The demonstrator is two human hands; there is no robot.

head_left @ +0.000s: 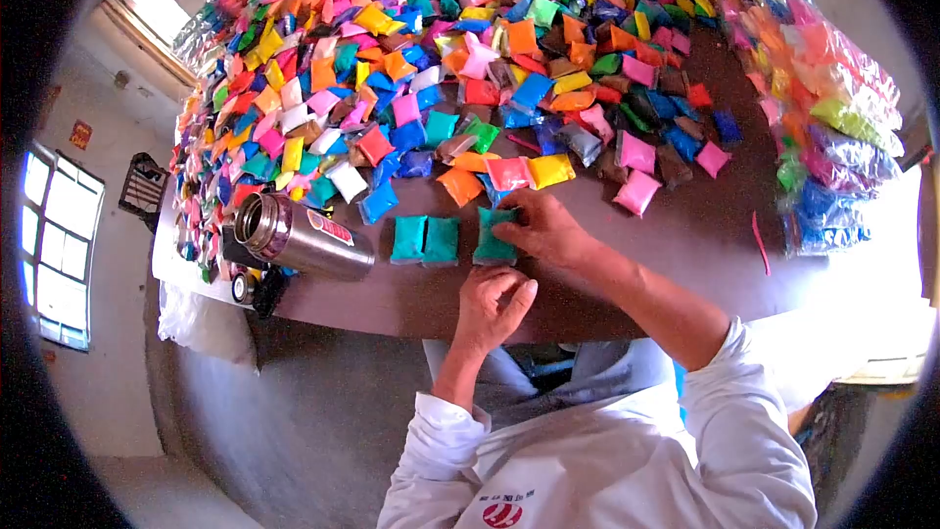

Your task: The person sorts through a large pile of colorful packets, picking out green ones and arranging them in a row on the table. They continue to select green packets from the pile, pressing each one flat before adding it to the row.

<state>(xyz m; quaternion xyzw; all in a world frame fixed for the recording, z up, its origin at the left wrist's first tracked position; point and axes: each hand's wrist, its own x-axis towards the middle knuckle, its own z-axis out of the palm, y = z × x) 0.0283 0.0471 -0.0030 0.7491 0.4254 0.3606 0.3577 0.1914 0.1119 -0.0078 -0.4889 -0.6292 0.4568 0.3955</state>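
Single head-worn camera, view rounded and dark at the corners. It looks forward and steeply down over the wearer's shirt [607, 460], taking in the left hand [494, 306] and right hand [543, 227] near mid-view. Table [705, 225] extends ahead; window [61, 245] lies far left.

Heap behind, three packets in front on the bench [401, 296]

A heap of packets [406, 103] covers the bench's rear and left, with filled bags [844, 142] along the right. Nearer the front edge, a flask [338, 247] is at left; to its right, two packets [442, 240] lie side by side. Beyond a gap, a third packet [493, 245] lies between the right hand [548, 228] and the left hand [494, 306], the latter before it.
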